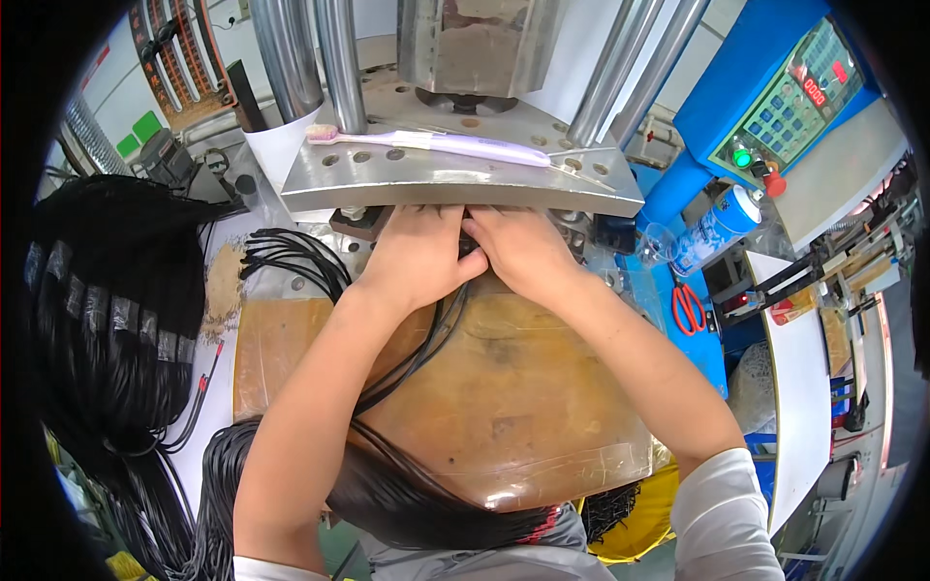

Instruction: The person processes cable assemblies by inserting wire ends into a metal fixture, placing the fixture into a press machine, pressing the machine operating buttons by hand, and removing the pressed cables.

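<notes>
Side by side, my left hand (418, 254) and my right hand (523, 250) reach in under the front edge of a thick steel press plate (465, 197). Both thumbs show close together in the middle, but the plate and the hands themselves hide the other fingertips. Whatever they touch there cannot be made out. Thin black cables (434, 339) come out below my left hand and run down toward my lap. A separate fan of black cable ends (291, 254) lies left of my left wrist.
On the plate rests a purple toothbrush (475, 147). A brown board (523, 387) lies below my forearms. Large black cable bundles (116, 290) fill the left side. To the right are red-handled scissors (689, 308), a spray can (717, 229) and a blue control box (746, 73).
</notes>
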